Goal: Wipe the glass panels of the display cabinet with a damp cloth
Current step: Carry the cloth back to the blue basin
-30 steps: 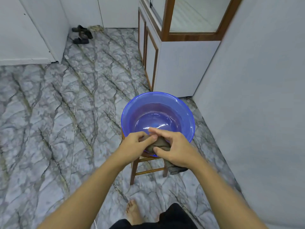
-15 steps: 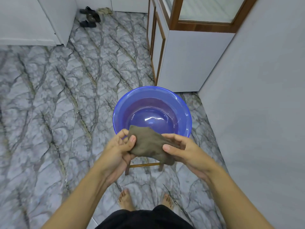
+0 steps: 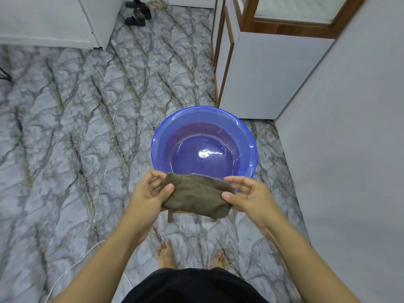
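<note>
Above the near rim of a blue basin point(image 3: 204, 147) of water, a brown cloth point(image 3: 197, 194) is pinched at its ends by the left hand point(image 3: 150, 193) and right hand point(image 3: 249, 196), near the cabinet point(image 3: 262, 75).

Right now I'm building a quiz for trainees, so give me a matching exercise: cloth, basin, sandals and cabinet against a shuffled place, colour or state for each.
1. cloth
2. basin
3. sandals
4. cabinet

A. at the far end of the floor
B. pinched between the left hand and right hand
C. white, with wood-framed glass
D. see-through blue

Pairs: 1-B, 2-D, 3-A, 4-C
</note>
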